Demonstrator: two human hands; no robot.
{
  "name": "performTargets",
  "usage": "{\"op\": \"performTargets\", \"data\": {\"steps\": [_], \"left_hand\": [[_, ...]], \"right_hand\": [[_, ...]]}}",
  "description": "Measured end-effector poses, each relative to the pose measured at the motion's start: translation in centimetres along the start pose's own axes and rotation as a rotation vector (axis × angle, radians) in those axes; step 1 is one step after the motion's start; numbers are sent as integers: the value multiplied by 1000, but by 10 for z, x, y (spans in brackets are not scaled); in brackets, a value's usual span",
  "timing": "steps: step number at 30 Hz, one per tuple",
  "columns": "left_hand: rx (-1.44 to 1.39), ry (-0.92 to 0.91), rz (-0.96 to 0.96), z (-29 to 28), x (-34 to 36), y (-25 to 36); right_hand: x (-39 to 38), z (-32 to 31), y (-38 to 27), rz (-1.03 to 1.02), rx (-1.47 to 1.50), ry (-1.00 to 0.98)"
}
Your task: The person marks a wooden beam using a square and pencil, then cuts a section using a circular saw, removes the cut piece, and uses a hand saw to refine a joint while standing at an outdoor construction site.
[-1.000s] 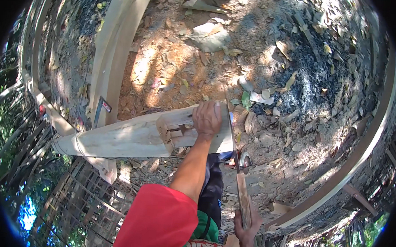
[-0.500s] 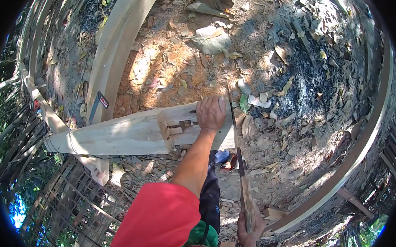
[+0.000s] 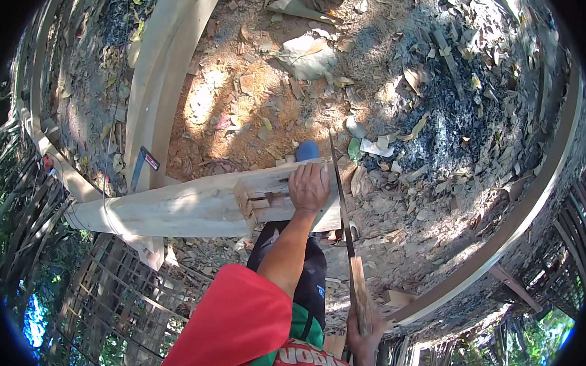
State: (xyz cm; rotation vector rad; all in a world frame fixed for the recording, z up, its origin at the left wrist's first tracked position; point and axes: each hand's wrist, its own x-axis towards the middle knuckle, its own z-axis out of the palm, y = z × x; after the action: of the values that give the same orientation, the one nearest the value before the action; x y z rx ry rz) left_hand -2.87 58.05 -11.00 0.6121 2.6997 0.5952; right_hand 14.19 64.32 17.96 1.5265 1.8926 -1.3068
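- Pale narrow timber (image 3: 77,183) at far left, running slantwise beneath the plank's narrow end
- Blue-and-black L-shaped tool (image 3: 138,169) against the foot of a thick pale beam (image 3: 169,77), which runs to the upper edge of view
- Long pale plank (image 3: 172,206) across the middle, tapering leftward, its wide end in front of the person, a notch (image 3: 259,201) cut into it near that end
- Red sleeve (image 3: 229,319) below the plank, its forearm reaching up over the wood
- Left hand (image 3: 309,186) laid on the plank's wide end, fingers side by side and slightly bent, pressed to the surface rather than wrapped round it
- Blue footwear tip (image 3: 306,150) just beyond the plank's upper edge
- Saw (image 3: 348,239) alongside the wide end; cannot tell whether its teeth touch wood
- Right hand (image 3: 364,336), blurred, closed around the saw's wooden handle (image 3: 360,286)
- Grey ash (image 3: 449,118) among dry leaves
- Long beam (image 3: 501,257) curving along the right
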Motion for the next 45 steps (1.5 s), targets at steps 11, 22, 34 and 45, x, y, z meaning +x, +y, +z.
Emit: {"op": "performTargets", "data": {"steps": [11, 22, 34, 45], "left_hand": [[12, -3, 22, 7, 2, -9], [27, -119, -7, 3, 0, -3], [-11, -60, 121, 12, -1, -1], [82, -37, 144, 17, -8, -9]], "right_hand": [[14, -4, -39, -16, -98, -81], [122, 70, -4, -127, 37, 52], [157, 73, -26, 58, -108, -20], [66, 46, 41, -195, 118, 51]]}}
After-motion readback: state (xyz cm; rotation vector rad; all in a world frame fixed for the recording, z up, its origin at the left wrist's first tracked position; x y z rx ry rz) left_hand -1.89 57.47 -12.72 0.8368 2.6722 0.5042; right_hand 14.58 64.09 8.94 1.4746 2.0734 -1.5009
